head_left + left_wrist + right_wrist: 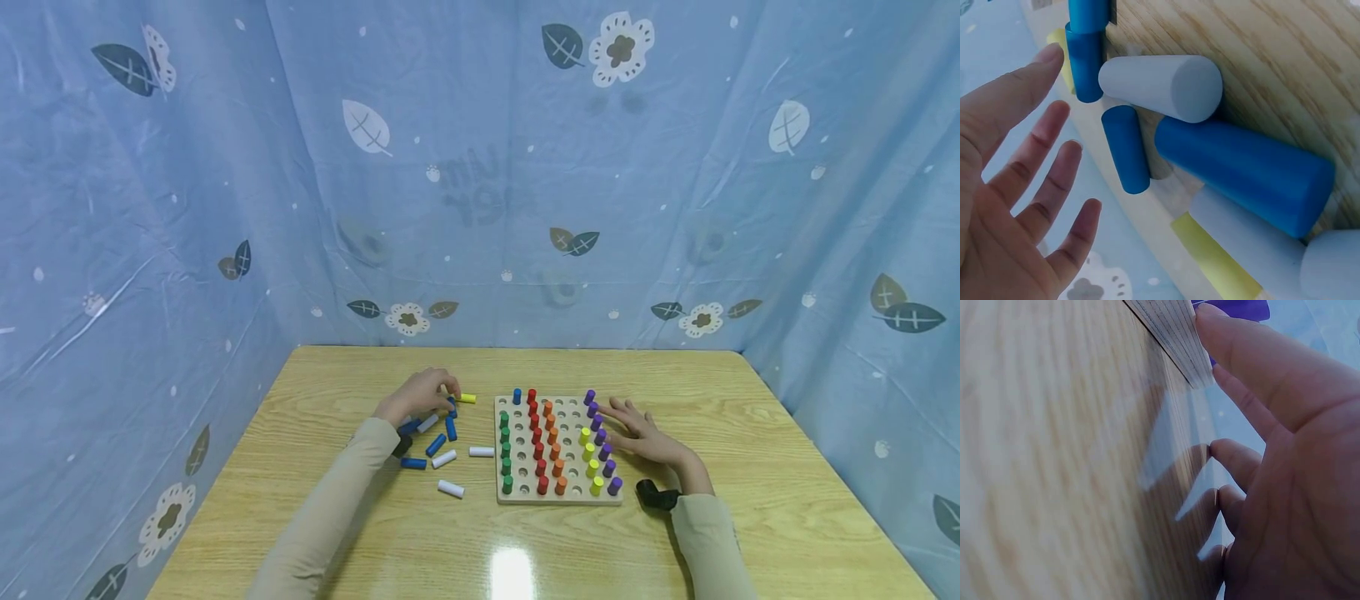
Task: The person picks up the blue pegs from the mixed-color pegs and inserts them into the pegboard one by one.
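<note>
My left hand reaches over a loose group of pegs left of the pegboard. In the left wrist view its fingers are spread and loosely bent, with the thumb tip close to a blue peg and a yellow peg. A white peg and another blue peg lie nearer that camera. The wooden pegboard holds rows of coloured pegs. My right hand rests at the board's right side, fingers extended toward the purple pegs; its thumb touches the board edge.
Several blue and white pegs are scattered on the wooden table, one white peg lying right by the board's left edge. A yellow peg lies beyond the left fingertips. A blue patterned curtain surrounds the table's back and sides.
</note>
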The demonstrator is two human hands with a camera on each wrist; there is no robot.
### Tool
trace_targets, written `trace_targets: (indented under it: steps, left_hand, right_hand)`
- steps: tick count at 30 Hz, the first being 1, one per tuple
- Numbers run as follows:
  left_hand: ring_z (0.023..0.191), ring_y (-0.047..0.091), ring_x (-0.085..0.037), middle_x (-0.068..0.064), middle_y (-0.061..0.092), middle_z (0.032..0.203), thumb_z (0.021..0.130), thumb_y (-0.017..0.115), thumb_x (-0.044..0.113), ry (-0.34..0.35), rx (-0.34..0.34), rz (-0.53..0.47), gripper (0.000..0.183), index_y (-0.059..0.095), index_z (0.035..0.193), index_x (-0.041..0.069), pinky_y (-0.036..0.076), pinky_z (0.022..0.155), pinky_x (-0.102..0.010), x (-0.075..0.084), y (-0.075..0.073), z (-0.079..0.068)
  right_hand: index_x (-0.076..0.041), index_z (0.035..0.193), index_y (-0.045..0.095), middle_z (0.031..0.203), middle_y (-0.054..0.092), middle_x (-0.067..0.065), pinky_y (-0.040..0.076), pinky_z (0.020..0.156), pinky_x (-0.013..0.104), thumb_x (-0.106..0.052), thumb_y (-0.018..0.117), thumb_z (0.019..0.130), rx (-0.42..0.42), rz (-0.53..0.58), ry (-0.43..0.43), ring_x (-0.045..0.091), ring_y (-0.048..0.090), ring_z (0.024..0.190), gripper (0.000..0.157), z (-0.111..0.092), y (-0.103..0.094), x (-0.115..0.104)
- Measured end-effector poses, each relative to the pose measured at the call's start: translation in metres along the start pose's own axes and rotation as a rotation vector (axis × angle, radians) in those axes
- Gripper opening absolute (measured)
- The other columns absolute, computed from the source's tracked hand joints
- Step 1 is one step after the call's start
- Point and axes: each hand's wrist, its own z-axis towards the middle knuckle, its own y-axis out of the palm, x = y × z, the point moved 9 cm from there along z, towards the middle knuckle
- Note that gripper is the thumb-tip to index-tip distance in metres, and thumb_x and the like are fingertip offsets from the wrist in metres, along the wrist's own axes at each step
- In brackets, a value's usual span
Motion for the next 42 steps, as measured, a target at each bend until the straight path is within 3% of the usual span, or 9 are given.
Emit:
trace_targets:
  steps: [10, 22, 34, 42]
  left_hand:
    - [0.086, 0.050, -0.017, 0.001, 0.058, 0.102, 0.080, 0.072, 0.015, 0.003, -0.021, 0.033, 0.011, 0.070, 0.091, 0.017, 0.042, 0.076, -0.038, -0.004, 0.004, 0.001]
    - [0.099, 0.053, -0.021, 0.002, 0.059, 0.102, 0.078, 0.075, 0.017, 0.007, -0.012, 0.074, 0.012, 0.071, 0.089, 0.021, 0.037, 0.093, -0.050, -0.004, 0.007, 0.002]
    - [0.084, 0.050, -0.016, 0.005, 0.057, 0.092, 0.077, 0.076, 0.024, 0.006, -0.015, 0.171, 0.011, 0.070, 0.086, 0.026, 0.043, 0.077, -0.038, -0.001, 0.014, 0.005]
    - [0.080, 0.049, -0.015, 0.005, 0.056, 0.089, 0.078, 0.074, 0.029, 0.026, 0.011, 0.182, 0.011, 0.070, 0.087, 0.025, 0.042, 0.073, -0.036, -0.002, 0.017, 0.008]
  right_hand:
    - [-0.010, 0.144, 0.032, 0.150, 0.002, 0.029, -0.019, 0.096, 0.068, -0.020, 0.053, 0.095, -0.003, -0.010, 0.006, 0.051, -0.015, 0.134, 0.055, 0.001, 0.000, 0.000]
    - [-0.009, 0.144, 0.032, 0.150, 0.003, 0.030, -0.019, 0.097, 0.067, -0.018, 0.053, 0.095, 0.001, -0.007, 0.011, 0.051, -0.014, 0.134, 0.054, 0.001, 0.000, 0.002]
    - [-0.009, 0.145, 0.031, 0.150, 0.003, 0.029, -0.019, 0.097, 0.067, -0.018, 0.052, 0.095, 0.003, -0.015, 0.007, 0.050, -0.015, 0.134, 0.055, 0.002, 0.000, 0.003]
    - [-0.010, 0.144, 0.032, 0.151, 0.004, 0.029, -0.019, 0.097, 0.067, -0.019, 0.054, 0.094, 0.009, -0.011, 0.017, 0.049, -0.014, 0.135, 0.055, 0.002, -0.001, 0.004]
